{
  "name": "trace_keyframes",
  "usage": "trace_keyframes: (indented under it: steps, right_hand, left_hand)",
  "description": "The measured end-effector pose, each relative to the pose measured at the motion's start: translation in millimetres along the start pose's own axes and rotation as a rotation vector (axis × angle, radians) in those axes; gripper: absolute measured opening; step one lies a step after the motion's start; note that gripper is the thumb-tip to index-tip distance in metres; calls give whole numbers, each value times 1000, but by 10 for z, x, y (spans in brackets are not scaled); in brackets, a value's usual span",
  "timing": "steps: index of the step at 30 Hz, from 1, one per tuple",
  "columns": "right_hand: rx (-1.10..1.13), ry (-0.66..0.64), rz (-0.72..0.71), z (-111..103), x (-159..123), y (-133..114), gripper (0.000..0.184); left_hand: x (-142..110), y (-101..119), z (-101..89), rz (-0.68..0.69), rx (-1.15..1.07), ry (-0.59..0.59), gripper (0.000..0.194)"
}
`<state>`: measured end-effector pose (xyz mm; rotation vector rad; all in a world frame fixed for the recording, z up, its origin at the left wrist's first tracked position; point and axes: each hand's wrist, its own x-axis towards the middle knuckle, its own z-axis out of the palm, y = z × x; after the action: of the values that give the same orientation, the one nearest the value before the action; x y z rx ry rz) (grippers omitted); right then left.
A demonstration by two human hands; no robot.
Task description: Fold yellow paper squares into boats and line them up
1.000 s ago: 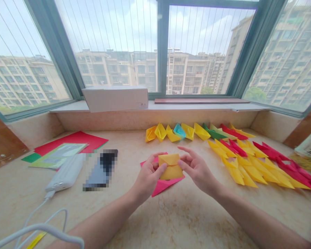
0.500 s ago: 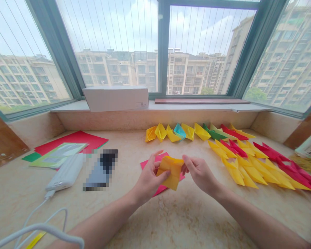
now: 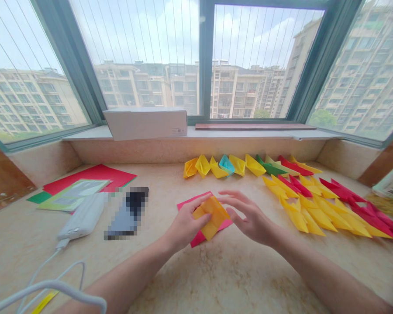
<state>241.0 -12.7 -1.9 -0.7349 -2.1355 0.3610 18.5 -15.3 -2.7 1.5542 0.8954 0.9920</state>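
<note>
A folded piece of yellow origami paper (image 3: 212,220) is gripped in my left hand (image 3: 186,224), with the thumb lying across its front. Close to its right edge is my right hand (image 3: 250,216), its fingers apart; whether a fingertip touches the paper I cannot tell. Beneath both lies a red sheet of paper (image 3: 199,239) on the stone counter, partly covered by the yellow piece and my left hand.
Folded paper boats stand in a back row (image 3: 237,165) and in a yellow and red group (image 3: 327,213) at right. Leftward are a blurred phone-like object (image 3: 126,216), a white power bank (image 3: 83,218) with cable, and red sheets (image 3: 94,176). A white box (image 3: 147,124) rests on the sill.
The yellow paper has turned in my left hand and now sits at a slant. My right hand has let go of its upper right corner and its fingers have spread.
</note>
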Motion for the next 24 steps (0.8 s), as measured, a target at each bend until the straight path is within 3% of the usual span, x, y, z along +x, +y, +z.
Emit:
trace_keyframes:
  steps: [3,6,12,17,24]
  right_hand:
    - [-26,-66,-18,16,-22,25,40]
    - [-52,-46,28,30,-28,74,37]
    - [39,-116,62,10,-34,176,50]
    - [-14,-90,51,14,-34,188,51]
    - [-56,-20,57,31,-9,153,33]
  left_hand:
    - [6,3,-23,-1,45,-34,49]
    - [8,11,-30,-34,48,-53,49]
    - [-6,25,-34,-99,-102,-58,66]
    - [5,3,-50,-90,-166,24,67]
    - [33,37,-49,-80,-232,177,67]
